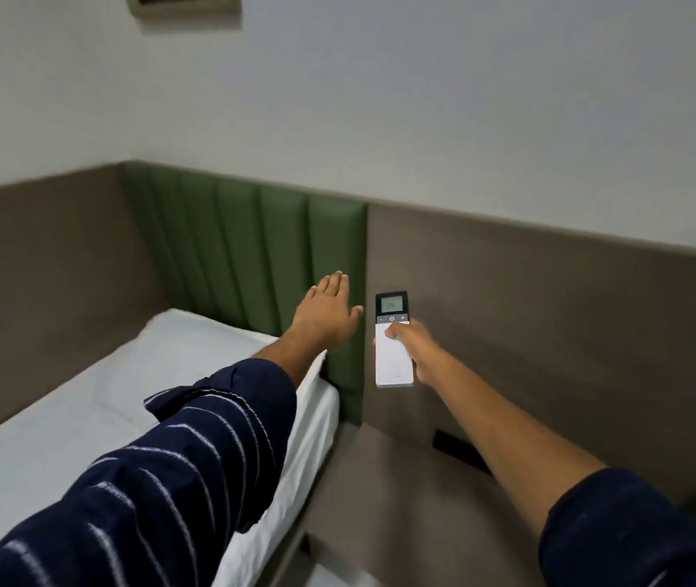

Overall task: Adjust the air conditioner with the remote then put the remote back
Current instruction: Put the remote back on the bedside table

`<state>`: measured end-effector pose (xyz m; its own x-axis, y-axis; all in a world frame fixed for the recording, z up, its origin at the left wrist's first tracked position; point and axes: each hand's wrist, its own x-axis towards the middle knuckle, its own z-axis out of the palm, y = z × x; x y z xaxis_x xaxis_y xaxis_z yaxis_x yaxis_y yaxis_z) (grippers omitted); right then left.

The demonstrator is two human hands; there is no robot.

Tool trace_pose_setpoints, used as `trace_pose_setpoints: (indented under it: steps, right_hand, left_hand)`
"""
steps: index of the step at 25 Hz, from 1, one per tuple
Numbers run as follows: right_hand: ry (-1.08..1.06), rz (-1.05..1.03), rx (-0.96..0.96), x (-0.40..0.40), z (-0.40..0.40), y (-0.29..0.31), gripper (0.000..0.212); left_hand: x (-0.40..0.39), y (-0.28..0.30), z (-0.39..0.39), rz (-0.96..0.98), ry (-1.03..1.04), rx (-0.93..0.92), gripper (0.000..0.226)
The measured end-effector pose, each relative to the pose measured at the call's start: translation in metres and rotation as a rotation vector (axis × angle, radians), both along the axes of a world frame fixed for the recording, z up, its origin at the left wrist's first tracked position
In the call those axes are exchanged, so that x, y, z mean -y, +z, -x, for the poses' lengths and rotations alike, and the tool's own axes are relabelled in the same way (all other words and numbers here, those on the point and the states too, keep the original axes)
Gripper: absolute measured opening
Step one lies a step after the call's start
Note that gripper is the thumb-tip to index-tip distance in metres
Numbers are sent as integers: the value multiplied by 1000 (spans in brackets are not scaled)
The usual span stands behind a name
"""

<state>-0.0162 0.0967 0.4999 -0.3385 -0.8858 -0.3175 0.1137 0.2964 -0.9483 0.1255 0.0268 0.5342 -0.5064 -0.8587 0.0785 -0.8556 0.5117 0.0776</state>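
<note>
White-bodied remote (394, 353) with a dark upper section and a small lit grey display (digits too blurred to read) is held upright in front of the brown wall panel (549, 315). Right hand (416, 347) grips it from the right side; the thumb lies across the front just below the row of buttons, and the other fingers wrap behind, mostly hidden. Whether the remote touches the panel or is held just off it cannot be told.

Left hand (324, 312) is extended just left of the remote, palm down, fingers straight and together, holding nothing. It sits in front of the green padded headboard (253, 247), not clearly touching it.

Both forearms reach forward; sleeves are dark navy with thin white stripes, the left one (194, 451) coming nearer the wrist than the right.

Bed (62, 417) with white sheet lies lower left, a pillow against the headboard. A dark rectangular fitting (460, 451) is set in the brown panel below the right forearm. Grey-white wall above; part of a framed object (185, 4) at top edge.
</note>
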Motion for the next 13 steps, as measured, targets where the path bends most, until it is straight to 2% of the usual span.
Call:
trace_pose_setpoints:
  steps: [5, 10, 13]
  right_hand:
    - [-149, -187, 38, -20, 64, -148, 33]
    - [-266, -385, -24, -48, 96, -315, 31]
    - [-362, -519, -32, -69, 98, -416, 33]
  left_hand:
    - [-1, -151, 82, -174, -192, 141, 69]
    - [-13, -325, 109, -325, -325, 332, 69]
    - [-11, -417, 112, -355, -316, 351, 70]
